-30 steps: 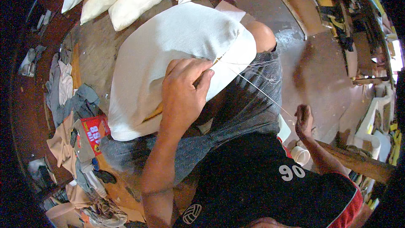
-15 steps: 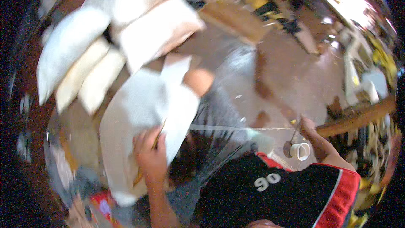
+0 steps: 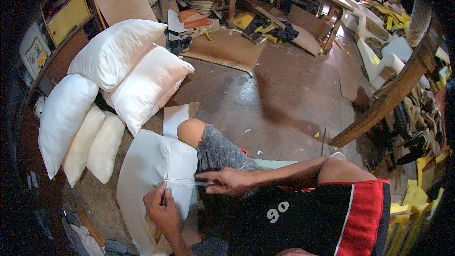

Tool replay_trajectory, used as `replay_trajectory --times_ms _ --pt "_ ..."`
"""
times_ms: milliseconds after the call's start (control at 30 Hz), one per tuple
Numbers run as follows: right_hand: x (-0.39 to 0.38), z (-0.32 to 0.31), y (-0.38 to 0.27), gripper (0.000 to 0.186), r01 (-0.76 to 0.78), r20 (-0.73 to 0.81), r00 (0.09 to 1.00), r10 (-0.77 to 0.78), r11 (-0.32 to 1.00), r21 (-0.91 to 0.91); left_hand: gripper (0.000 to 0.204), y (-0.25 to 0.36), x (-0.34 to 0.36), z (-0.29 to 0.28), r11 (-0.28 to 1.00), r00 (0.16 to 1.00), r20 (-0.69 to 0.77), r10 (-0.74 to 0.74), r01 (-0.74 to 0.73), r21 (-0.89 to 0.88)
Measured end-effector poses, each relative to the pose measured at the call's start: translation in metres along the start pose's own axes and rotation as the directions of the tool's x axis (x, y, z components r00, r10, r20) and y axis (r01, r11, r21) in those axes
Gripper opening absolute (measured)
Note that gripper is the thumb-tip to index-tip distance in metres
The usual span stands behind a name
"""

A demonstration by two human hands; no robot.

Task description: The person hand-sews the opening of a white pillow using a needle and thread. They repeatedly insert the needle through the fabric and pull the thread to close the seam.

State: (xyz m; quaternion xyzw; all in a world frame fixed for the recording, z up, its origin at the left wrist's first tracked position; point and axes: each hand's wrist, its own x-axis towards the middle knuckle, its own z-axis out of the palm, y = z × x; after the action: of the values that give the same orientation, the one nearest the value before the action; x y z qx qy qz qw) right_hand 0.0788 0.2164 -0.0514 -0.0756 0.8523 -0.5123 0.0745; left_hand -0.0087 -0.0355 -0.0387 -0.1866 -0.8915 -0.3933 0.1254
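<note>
A large off-white cushion (image 3: 142,166) lies in front of me, against my bent leg. My left hand (image 3: 163,211) is closed in a pinch on its cover, by a seam near the middle. A thin thread (image 3: 177,179) runs over the fabric from the left fingers toward the right. My right hand (image 3: 227,181) is just right of the cushion, index finger stretched toward it and the other fingers curled. A pale streak under that finger looks like thread; its exact hold is blurred.
Stuffed white pillows (image 3: 116,54) are piled at the left. A slanting wooden post (image 3: 388,99) stands at the right, beside dark cloth (image 3: 417,123) and yellow foam strips (image 3: 412,208). Cardboard (image 3: 227,50) lies on the brown floor (image 3: 303,99) below a workbench (image 3: 232,0).
My right hand has come from far out at the right, where it held the thread taut, back to the cushion. The left hand stays at the cushion. My view has shifted and steadied.
</note>
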Motion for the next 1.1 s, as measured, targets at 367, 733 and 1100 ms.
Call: replay_trajectory --times_ms 367,733,1100 --pt "-0.093 -0.065 0.024 0.026 -0.301 0.207 0.951 0.228 0.830 0.470 0.022 -0.004 0.001 0.004 0.993 0.994 -0.008 0.112 -0.112 0.037" --pt "-0.190 -0.102 0.178 0.032 -0.714 0.741 0.513 0.433 0.694 0.090 0.022 0.008 0.001 0.000 0.997 0.999 -0.009 0.046 -0.046 0.063" --pt "-0.220 -0.106 0.231 0.038 -0.825 0.150 0.559 0.815 0.566 -0.001 0.022 0.003 0.001 -0.001 0.998 1.000 0.012 0.017 -0.018 0.057"
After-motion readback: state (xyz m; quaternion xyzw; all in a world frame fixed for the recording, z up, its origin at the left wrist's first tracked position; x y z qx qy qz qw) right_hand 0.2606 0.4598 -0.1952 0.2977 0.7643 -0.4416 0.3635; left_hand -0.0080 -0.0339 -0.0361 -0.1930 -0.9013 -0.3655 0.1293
